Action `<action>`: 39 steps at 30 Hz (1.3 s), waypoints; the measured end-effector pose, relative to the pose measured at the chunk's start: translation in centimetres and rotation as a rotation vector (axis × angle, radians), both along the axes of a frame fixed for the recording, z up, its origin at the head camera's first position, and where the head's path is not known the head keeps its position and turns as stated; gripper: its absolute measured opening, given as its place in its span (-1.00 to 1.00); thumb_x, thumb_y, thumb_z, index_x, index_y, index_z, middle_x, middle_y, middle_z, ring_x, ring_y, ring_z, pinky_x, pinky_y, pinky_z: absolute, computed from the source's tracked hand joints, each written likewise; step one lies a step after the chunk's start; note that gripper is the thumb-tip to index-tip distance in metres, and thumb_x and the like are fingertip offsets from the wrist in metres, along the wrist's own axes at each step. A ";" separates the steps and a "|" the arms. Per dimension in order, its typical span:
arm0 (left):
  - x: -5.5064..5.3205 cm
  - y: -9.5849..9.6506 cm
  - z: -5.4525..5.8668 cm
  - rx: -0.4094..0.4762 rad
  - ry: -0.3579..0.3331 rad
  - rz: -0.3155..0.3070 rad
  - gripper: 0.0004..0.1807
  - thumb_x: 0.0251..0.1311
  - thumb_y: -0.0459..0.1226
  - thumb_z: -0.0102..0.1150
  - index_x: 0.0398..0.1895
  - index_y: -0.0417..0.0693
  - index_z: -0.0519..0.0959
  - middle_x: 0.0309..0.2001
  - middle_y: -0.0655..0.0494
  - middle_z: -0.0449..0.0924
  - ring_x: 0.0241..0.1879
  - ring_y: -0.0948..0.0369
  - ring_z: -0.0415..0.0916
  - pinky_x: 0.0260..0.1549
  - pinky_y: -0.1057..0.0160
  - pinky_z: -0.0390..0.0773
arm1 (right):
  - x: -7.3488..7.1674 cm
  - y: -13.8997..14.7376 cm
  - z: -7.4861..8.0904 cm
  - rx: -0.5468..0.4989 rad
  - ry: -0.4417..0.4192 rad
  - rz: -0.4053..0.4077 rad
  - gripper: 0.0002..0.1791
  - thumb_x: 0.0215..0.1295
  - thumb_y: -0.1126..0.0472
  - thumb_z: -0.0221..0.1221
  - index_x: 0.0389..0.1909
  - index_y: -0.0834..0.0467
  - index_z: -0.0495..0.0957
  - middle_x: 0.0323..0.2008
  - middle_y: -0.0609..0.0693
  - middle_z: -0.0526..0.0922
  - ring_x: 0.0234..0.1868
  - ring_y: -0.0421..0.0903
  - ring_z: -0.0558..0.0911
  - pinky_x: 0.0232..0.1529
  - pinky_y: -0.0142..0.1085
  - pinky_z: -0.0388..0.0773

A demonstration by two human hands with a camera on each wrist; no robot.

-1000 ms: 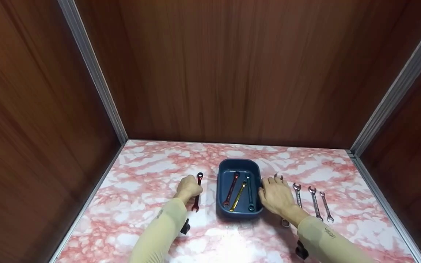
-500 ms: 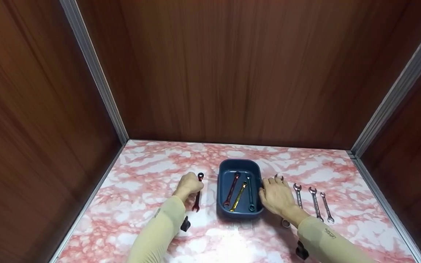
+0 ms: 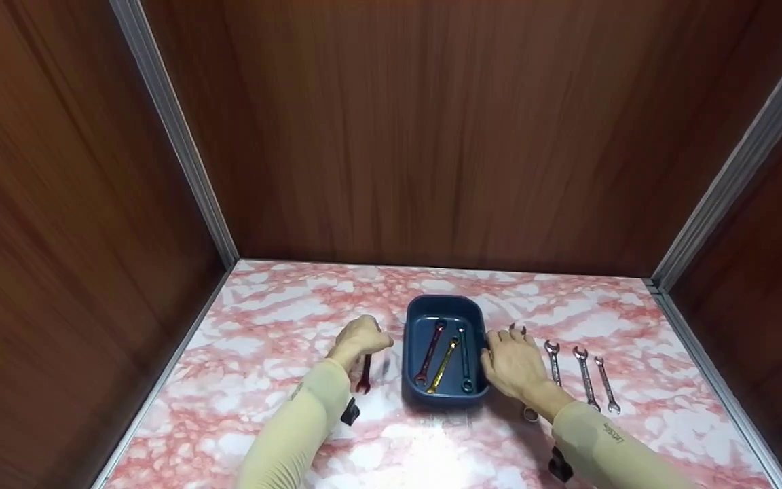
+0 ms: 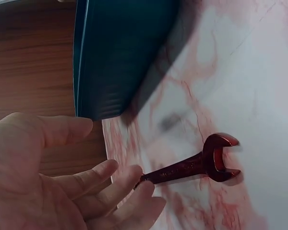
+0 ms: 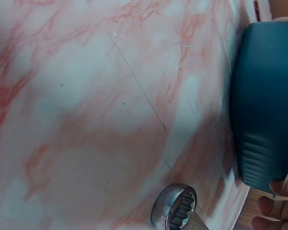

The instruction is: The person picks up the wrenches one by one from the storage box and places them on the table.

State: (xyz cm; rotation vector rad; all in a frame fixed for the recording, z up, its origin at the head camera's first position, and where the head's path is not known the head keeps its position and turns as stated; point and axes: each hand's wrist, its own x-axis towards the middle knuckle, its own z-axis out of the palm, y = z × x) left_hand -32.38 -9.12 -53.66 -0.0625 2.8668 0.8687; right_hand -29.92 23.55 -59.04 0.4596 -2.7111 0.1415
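A shiny dark-red metal wrench [image 4: 182, 168] is laid on the pink-and-white marbled counter [image 3: 282, 326], partly covered by the loosely spread, ungripping left hand [image 3: 362, 337]. The blue rectangular bin [image 3: 449, 401] is touched by the relaxed right hand [image 3: 516, 360].

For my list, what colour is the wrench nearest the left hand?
Dark red wrench, best seen in the left wrist view.

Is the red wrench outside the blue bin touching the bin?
Apart. The head view shows a strip of bare tabletop between the blue bin and both the red wrench and the left hand covering its far end.
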 end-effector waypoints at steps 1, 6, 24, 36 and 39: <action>0.1 0.2 0.1 -0.022 0.002 -0.004 -0.77 0.14 -0.13 0.38 -0.48 0.08 0.50 -0.36 0.13 0.54 -0.25 0.10 0.53 -0.17 0.07 0.57 | 0.0 0.0 0.0 0.000 0.001 0.000 -0.67 0.57 0.05 0.26 0.03 0.26 0.63 -0.04 0.29 0.79 0.12 0.33 0.73 0.13 0.23 0.64; -0.2 0.8 0.5 -0.104 0.045 -0.034 -0.80 0.08 -0.15 0.44 -0.42 0.04 0.58 -0.28 0.06 0.69 -0.15 0.05 0.68 -0.09 -0.03 0.66 | 0.0 0.0 0.0 0.004 0.009 0.000 -0.69 0.56 0.05 0.27 0.00 0.26 0.62 -0.05 0.28 0.79 0.11 0.32 0.74 0.12 0.22 0.64; -0.4 3.1 2.6 -0.052 0.161 -0.149 -0.82 0.04 -0.24 0.44 -0.29 -0.09 0.72 -0.26 0.02 0.73 -0.25 0.07 0.59 -0.15 -0.01 0.68 | 0.0 0.0 0.0 0.000 -0.021 -0.002 -0.68 0.59 0.05 0.24 0.02 0.27 0.63 -0.03 0.29 0.79 0.11 0.31 0.72 0.14 0.23 0.66; -0.5 4.7 4.2 0.113 0.073 -0.126 -0.51 0.14 -0.26 0.47 0.15 -0.26 0.71 -0.03 -0.11 0.84 -0.45 0.10 0.77 -0.40 0.27 0.73 | 0.2 0.0 0.1 0.005 0.011 0.010 -0.69 0.56 0.07 0.27 0.00 0.27 0.63 -0.07 0.29 0.79 0.10 0.32 0.73 0.10 0.23 0.67; -0.6 5.0 4.1 0.196 0.025 -0.089 -0.49 0.15 -0.28 0.51 0.17 -0.27 0.69 -0.01 -0.12 0.80 -0.33 0.02 0.84 -0.29 0.13 0.87 | 0.1 -0.1 0.1 0.007 0.006 0.010 -0.68 0.56 0.06 0.26 0.00 0.27 0.63 -0.06 0.29 0.79 0.09 0.32 0.73 0.10 0.23 0.67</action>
